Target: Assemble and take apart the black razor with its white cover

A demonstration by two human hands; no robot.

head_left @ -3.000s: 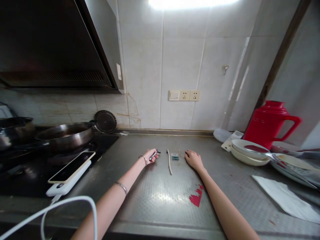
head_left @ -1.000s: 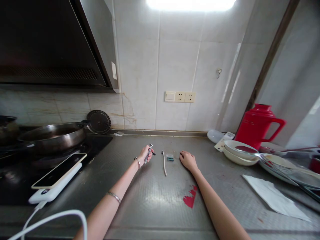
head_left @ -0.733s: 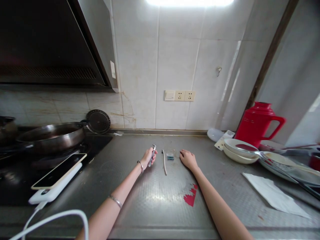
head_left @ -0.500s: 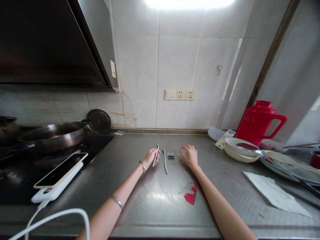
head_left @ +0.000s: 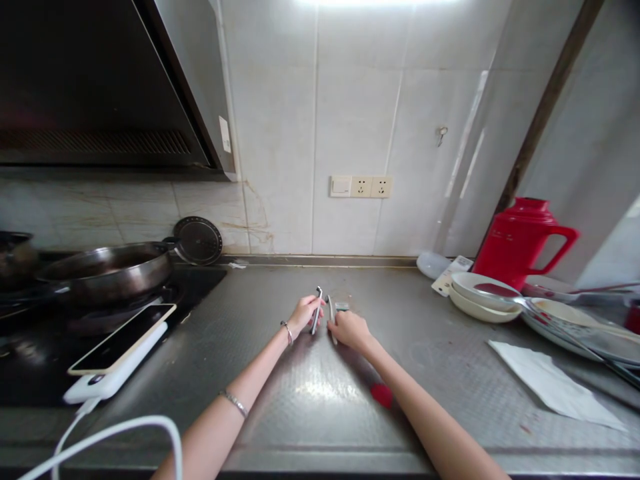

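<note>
My left hand [head_left: 304, 316] is closed round a slim metal tool with a bent tip [head_left: 317, 312], held nearly upright over the steel counter. Just right of it lies a thin pale stick with a dark end [head_left: 330, 308]. My right hand [head_left: 349, 328] has its fingertips at the lower part of this stick, fingers curled together. Behind its knuckles a small green and clear item [head_left: 342, 307] is partly covered. A red scrap [head_left: 382, 395] shows beside my right forearm, which hides part of it.
On the left are a pan [head_left: 113, 270] on the stove and a phone [head_left: 123, 339] on a white power bank with a cable. At right stand a red jug [head_left: 520, 243], stacked bowls [head_left: 483, 297], plates with utensils and a white napkin [head_left: 555, 387].
My right hand has moved left from beyond the small green item to the pale stick, and its fingers have closed. My left hand, with the metal tool, has shifted slightly right.
</note>
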